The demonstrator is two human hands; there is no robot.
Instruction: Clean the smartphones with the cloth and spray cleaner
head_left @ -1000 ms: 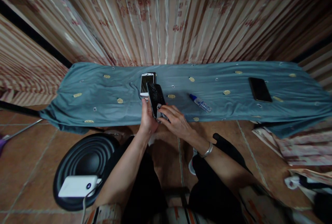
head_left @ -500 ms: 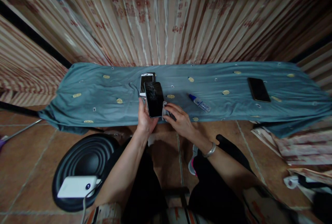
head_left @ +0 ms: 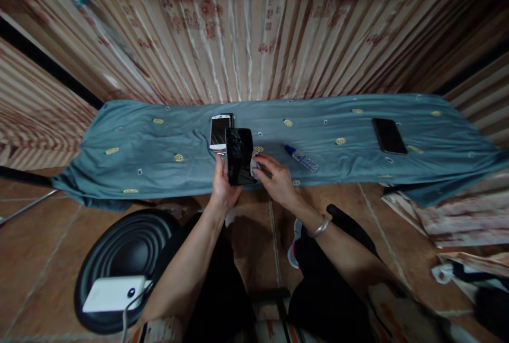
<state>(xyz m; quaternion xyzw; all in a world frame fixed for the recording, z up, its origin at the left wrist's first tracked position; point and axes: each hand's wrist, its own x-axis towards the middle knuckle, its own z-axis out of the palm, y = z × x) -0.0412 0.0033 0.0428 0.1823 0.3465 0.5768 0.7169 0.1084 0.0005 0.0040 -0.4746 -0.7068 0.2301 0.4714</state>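
A black phone with a cracked upper screen rests in my left hand, whose thumb lies along its left edge. My right hand pinches a small grey cloth against the phone's lower right edge. Just behind the held phone, a white phone with a dark screen lies on the teal cloth cover, on top of something dark that shows only at its edge. To the right of my right hand lies a clear bottle with a blue tip.
Another black phone lies far right on the cover. A pleated patterned curtain hangs behind. On the lower left, a white power bank with a cable sits on a round black ridged stool. The floor is tiled.
The held phone has turned slightly more upright in my left hand. My right hand keeps the cloth at the phone's right edge. The whole view has shifted a little.
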